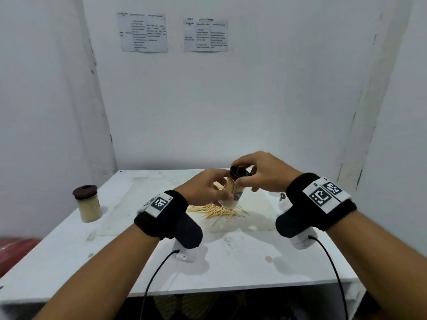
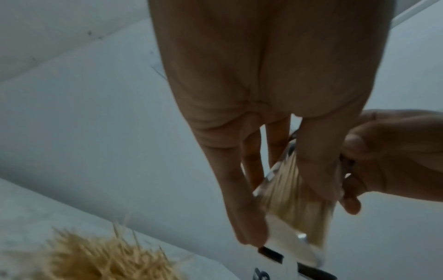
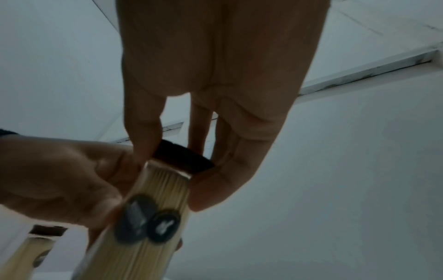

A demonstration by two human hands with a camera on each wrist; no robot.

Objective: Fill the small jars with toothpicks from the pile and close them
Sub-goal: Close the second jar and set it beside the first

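On my feed there's a white desk (image 1: 69,250) with the toothpick pile (image 1: 215,210) mid-desk and one capped jar (image 1: 89,204) off to the left. Above the pile, left hand (image 1: 203,189) fingers wrap a full jar (image 1: 231,192), tilted. Right hand (image 1: 261,172) fingers pinch its dark lid (image 1: 239,173), sitting on the jar's mouth.

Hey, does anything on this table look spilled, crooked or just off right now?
Nothing alarming. Toothpicks lie scattered loose on the table, but that is the working pile. The held jar is tilted while the right hand sets its dark lid. The table top looks stained and worn.
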